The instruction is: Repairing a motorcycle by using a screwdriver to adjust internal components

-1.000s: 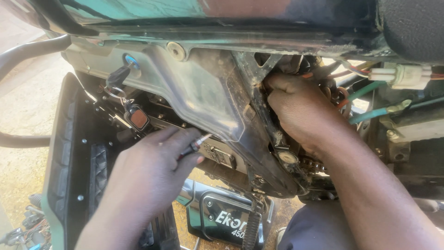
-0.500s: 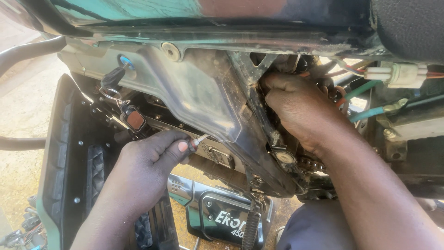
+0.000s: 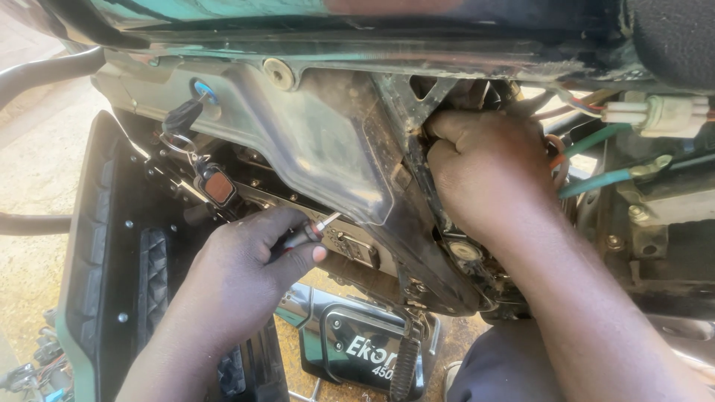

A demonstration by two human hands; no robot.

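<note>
Both hands are engaged: a small screwdriver (image 3: 316,229) is gripped in the left hand (image 3: 249,275), its long axis pointed up and rightward at the dusty plastic panel (image 3: 328,149), while the right hand (image 3: 484,175), clenched, is buried beside the wires (image 3: 596,160) further right.

right hand (image 3: 488,175) fingertips buried behind frame bracket (image 3: 417,104); screwdriver (image 3: 316,229) handle hidden in left hand (image 3: 246,272); tip contact unclear.

A small screwdriver (image 3: 319,227) with a dark red handle and thin silver shaft points up and right. Its tip meets the dusty grey plastic panel (image 3: 328,149), centre scene.
</note>
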